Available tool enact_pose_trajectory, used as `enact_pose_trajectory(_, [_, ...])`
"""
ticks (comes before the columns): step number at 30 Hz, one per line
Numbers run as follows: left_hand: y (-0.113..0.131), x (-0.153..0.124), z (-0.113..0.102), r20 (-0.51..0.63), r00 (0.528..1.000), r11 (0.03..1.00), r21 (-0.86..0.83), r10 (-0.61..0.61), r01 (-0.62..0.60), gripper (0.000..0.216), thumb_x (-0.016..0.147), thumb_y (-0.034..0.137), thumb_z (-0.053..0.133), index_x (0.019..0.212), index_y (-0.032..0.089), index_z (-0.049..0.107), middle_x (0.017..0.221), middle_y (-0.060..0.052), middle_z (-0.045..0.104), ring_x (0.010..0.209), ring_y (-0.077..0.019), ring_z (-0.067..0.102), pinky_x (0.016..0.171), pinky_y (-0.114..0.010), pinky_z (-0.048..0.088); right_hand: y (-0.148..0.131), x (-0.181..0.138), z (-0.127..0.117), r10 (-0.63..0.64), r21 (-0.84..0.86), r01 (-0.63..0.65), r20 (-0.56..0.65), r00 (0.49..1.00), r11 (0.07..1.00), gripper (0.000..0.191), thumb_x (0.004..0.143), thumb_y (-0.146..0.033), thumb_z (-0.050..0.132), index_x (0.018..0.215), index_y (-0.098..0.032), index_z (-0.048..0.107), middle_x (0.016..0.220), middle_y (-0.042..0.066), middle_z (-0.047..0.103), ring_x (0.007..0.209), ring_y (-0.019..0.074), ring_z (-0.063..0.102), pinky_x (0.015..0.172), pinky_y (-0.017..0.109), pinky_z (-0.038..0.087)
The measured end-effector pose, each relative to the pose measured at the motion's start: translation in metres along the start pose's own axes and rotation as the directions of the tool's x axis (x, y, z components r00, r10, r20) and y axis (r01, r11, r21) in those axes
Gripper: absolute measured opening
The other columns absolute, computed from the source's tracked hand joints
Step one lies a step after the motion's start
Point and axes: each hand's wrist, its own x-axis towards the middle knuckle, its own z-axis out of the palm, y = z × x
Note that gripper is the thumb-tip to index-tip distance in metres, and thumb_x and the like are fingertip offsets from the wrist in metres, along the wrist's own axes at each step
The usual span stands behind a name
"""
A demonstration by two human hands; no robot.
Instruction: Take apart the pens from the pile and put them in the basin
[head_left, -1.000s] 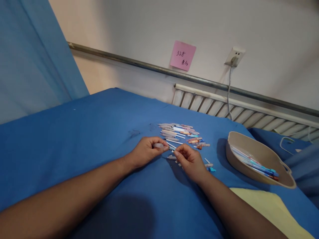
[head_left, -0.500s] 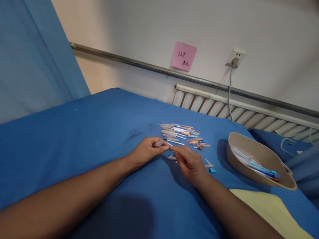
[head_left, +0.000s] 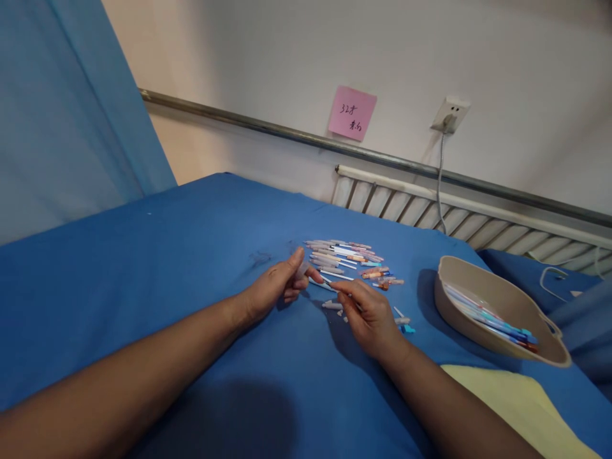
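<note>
My left hand (head_left: 275, 278) has its thumb raised and its fingers curled round a pale, translucent pen barrel (head_left: 301, 271). Its index finger reaches toward my right hand (head_left: 366, 312). Between the thumb and index finger of that right hand is a thin pen refill (head_left: 327, 280) with a dark end; the rest of it is hidden by the fingers. Just beyond both hands lies a row of pen barrels and white refills (head_left: 342, 252). Closer to me, partly behind my right hand, are loose grey pen parts (head_left: 332, 306) and a light-blue piece (head_left: 407, 329).
A beige basket (head_left: 444, 306) holding several pens stands to the right on the blue cloth (head_left: 191, 255). A yellow cloth (head_left: 507, 395) lies in front of it. Behind are a radiator (head_left: 382, 197), a rail and a plugged-in socket (head_left: 449, 115) with a pink note (head_left: 352, 113).
My left thumb has lifted off the pinch and the left fingers have curled round the barrel. The two hands have parted slightly; my right hand keeps its pinch.
</note>
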Motion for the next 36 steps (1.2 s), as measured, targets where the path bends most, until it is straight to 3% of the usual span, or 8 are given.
enact_pose_trajectory(4, [-0.0034, 0.0026, 0.0030, -0.054, 0.998, 0.998, 0.047, -0.031, 0.034, 0.048, 0.084, 0.059, 0.040, 0.079, 0.014, 0.056, 0.056, 0.007, 0.032, 0.043, -0.0060, 0.025, 0.040, -0.020, 0.020, 0.0007, 0.0009, -0.0006, -0.024, -0.004, 0.024, -0.016, 1.000, 1.000, 0.028, 0.089, -0.015, 0.043, 0.111, -0.024, 0.058, 0.085, 0.004, 0.061, 0.074, 0.0156, 0.057, 0.065, 0.027, 0.045])
enact_pose_trajectory(9, [-0.0046, 0.0049, 0.0036, -0.140, 0.989, 0.975, 0.224, 0.045, -0.013, 0.031, 0.078, 0.046, 0.057, 0.072, 0.016, 0.052, 0.049, 0.008, 0.036, 0.043, -0.0070, 0.032, 0.042, -0.019, 0.022, 0.0010, 0.0026, -0.0028, -0.024, -0.020, 0.023, -0.035, 0.999, 1.000, 0.027, 0.089, -0.015, 0.045, 0.110, -0.024, 0.059, 0.082, 0.003, 0.060, 0.072, 0.0146, 0.056, 0.065, 0.026, 0.045])
enact_pose_trajectory(21, [-0.0077, 0.0069, -0.0002, -0.188, 0.976, 0.980, 0.183, 0.108, -0.073, 0.031, 0.079, 0.046, 0.057, 0.070, 0.016, 0.050, 0.048, 0.006, 0.045, 0.042, -0.0067, 0.038, 0.042, -0.019, 0.027, 0.0048, 0.0010, -0.0028, -0.012, -0.022, 0.011, -0.013, 1.000, 1.000, 0.027, 0.087, -0.013, 0.046, 0.108, -0.022, 0.060, 0.081, 0.003, 0.060, 0.071, 0.0144, 0.056, 0.064, 0.025, 0.044])
enact_pose_trajectory(36, [-0.0080, 0.0083, -0.0004, -0.246, 0.960, 0.974, 0.214, 0.130, -0.077, 0.031, 0.075, 0.046, 0.060, 0.073, 0.016, 0.052, 0.048, 0.007, 0.044, 0.041, -0.0068, 0.038, 0.041, -0.019, 0.027, 0.0065, 0.0001, -0.0016, -0.002, -0.031, 0.001, -0.002, 1.000, 1.000, 0.027, 0.087, -0.013, 0.046, 0.108, -0.023, 0.060, 0.081, 0.003, 0.060, 0.071, 0.0141, 0.056, 0.064, 0.025, 0.044])
